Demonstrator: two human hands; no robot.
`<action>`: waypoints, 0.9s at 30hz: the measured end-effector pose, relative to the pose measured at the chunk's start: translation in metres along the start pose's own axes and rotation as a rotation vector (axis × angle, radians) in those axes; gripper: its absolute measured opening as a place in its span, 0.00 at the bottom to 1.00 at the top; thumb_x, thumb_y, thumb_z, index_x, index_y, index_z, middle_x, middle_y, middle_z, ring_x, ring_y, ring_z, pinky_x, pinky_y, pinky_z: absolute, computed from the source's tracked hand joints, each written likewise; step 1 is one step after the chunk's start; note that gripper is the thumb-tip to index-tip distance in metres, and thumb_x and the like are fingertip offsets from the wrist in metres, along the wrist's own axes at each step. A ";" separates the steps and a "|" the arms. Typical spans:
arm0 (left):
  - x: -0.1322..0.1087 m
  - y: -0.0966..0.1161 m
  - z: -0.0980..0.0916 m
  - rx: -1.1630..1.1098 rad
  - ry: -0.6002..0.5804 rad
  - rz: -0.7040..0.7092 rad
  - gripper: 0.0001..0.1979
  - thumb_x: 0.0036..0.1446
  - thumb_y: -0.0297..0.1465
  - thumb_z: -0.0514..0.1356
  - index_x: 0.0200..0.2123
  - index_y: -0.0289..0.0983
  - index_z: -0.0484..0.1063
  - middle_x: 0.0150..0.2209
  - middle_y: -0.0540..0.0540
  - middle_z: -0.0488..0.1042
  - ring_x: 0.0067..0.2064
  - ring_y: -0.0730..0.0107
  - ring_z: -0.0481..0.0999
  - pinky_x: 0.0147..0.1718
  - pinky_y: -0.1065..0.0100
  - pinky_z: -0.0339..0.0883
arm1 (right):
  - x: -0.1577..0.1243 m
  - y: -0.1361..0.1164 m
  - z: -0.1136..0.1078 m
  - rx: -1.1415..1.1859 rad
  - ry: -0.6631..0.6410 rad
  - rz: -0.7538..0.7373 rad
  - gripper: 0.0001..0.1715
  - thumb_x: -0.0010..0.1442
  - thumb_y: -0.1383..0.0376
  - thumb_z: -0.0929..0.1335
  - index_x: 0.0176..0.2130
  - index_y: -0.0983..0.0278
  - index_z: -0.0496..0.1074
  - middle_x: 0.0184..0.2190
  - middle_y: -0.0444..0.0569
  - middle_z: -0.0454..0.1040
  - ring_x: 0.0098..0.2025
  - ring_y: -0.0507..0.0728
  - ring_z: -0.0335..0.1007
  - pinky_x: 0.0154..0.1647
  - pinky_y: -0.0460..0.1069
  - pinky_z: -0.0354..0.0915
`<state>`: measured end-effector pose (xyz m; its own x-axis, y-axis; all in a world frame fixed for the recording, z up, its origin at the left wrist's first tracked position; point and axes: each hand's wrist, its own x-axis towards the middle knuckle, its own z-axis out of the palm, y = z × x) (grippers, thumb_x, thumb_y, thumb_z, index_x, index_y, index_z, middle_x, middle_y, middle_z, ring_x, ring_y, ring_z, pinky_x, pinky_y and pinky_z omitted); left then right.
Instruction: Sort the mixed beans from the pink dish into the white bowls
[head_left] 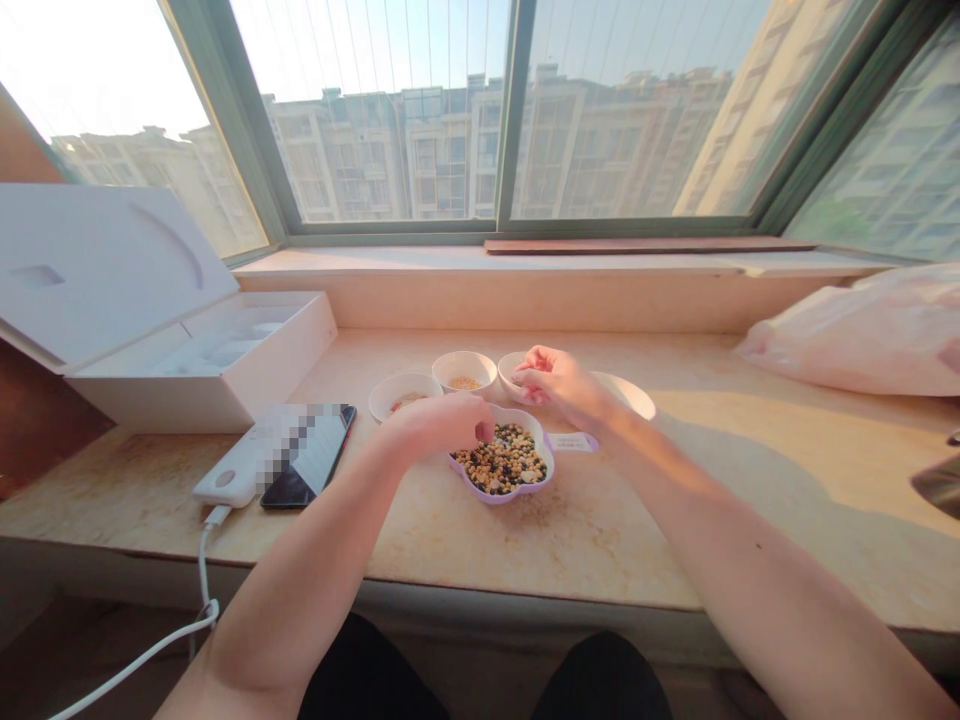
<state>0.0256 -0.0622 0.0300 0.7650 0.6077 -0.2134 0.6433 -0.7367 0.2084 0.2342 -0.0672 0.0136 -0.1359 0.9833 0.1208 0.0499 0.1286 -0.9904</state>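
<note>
A pale purple dish (457, 465) of mixed beans and grains sits on the stone window ledge (675, 500). My left hand (442, 422) hovers at the dish's left rim, its fingers curled into the beans in a pinch. My right hand (559, 383) is behind the dish, over a small white bowl (512, 375), with its fingers pinched together; what they hold is too small to see. Two more small white bowls stand to the left: one (465, 370) with yellowish grains, one (405, 393) with reddish bits. Another white bowl (630, 395) lies behind my right wrist.
A black phone (311, 465) and a white power bank (240, 465) with a white cable (202, 570) lie left of the bowls. An open white box (172, 340) stands at the far left. A pink plastic bag (862, 335) lies at the right. A small label (574, 441) sits by the dish.
</note>
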 end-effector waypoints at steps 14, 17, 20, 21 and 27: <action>-0.004 0.017 -0.010 0.007 -0.192 -0.002 0.16 0.51 0.22 0.58 0.38 0.39 0.83 0.35 0.48 0.82 0.32 0.70 0.73 0.31 0.69 0.61 | 0.005 -0.002 -0.012 0.168 0.049 0.051 0.28 0.45 0.58 0.79 0.30 0.59 0.57 0.29 0.39 0.67 0.25 0.47 0.57 0.22 0.44 0.55; -0.002 0.015 -0.008 -0.026 -0.189 -0.015 0.16 0.51 0.22 0.58 0.38 0.39 0.83 0.37 0.48 0.83 0.33 0.70 0.75 0.31 0.70 0.61 | 0.008 0.003 -0.017 -0.126 0.172 -0.051 0.22 0.49 0.58 0.75 0.30 0.58 0.57 0.27 0.40 0.67 0.25 0.50 0.60 0.25 0.46 0.56; 0.000 0.011 -0.004 -0.083 -0.175 -0.019 0.16 0.50 0.21 0.58 0.36 0.41 0.83 0.37 0.49 0.83 0.34 0.69 0.76 0.33 0.69 0.64 | 0.009 0.005 -0.021 -0.616 0.319 -0.171 0.11 0.53 0.63 0.70 0.29 0.59 0.61 0.23 0.41 0.67 0.25 0.53 0.62 0.28 0.49 0.55; 0.001 0.009 -0.003 -0.107 -0.166 -0.017 0.17 0.50 0.21 0.58 0.36 0.41 0.83 0.36 0.50 0.83 0.34 0.68 0.77 0.34 0.69 0.64 | 0.008 0.005 -0.021 -0.742 0.338 -0.192 0.09 0.54 0.65 0.68 0.28 0.59 0.62 0.21 0.42 0.67 0.26 0.54 0.62 0.29 0.49 0.54; 0.002 -0.001 0.001 -0.274 -0.057 0.048 0.17 0.50 0.19 0.57 0.38 0.39 0.82 0.39 0.47 0.84 0.40 0.67 0.79 0.37 0.70 0.68 | 0.002 -0.001 -0.017 -0.932 0.333 -0.178 0.06 0.55 0.68 0.65 0.29 0.59 0.63 0.22 0.43 0.70 0.26 0.55 0.63 0.29 0.49 0.53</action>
<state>0.0264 -0.0608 0.0288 0.7965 0.5510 -0.2489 0.5970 -0.6513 0.4684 0.2511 -0.0626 0.0157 0.0597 0.9074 0.4160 0.8298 0.1865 -0.5260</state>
